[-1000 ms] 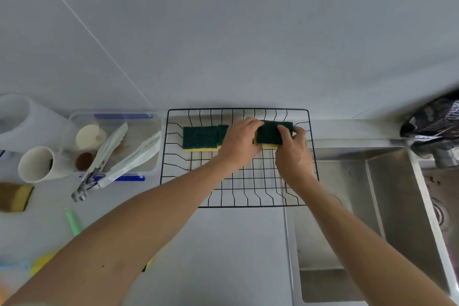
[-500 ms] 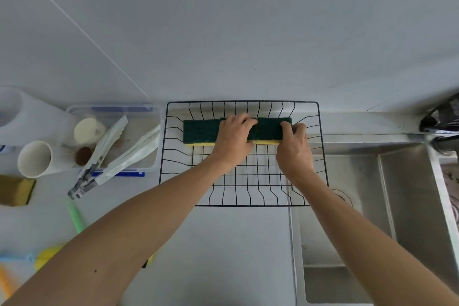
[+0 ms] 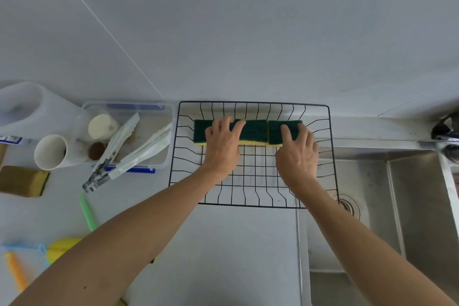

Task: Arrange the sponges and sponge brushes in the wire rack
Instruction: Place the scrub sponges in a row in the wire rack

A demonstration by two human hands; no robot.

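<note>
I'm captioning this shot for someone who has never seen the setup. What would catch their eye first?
Two bare hands, left hand and right hand, press flat on green-and-yellow sponges lined up end to end along the far side of a black wire rack. The rack sits on a white counter with its right end over a steel sink. Left of it, white tongs lie across a clear plastic container.
</note>
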